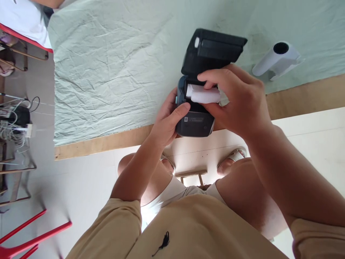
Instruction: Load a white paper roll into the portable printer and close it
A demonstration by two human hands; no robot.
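Observation:
A small dark portable label printer [195, 124] is held near the table's front edge, its black lid [212, 52] swung up and back. My left hand [169, 117] grips the printer's left side, with the thumb on its top edge. Between the fingers and thumb of my right hand [237, 93] is a small white paper roll [206, 94], lying partly within the printer's compartment. Whether the roll is fully seated I cannot tell. A larger white paper roll [277, 59] with a dark core and a loose end lies on the cloth to the right.
A wrinkled pale green cloth [113, 72] covers the table, whose wooden edge [107, 142] shows along the front. At left are tangled cables [13, 124], metal frames and red legs [37, 233]. Part of another person [24, 21] appears at the upper left.

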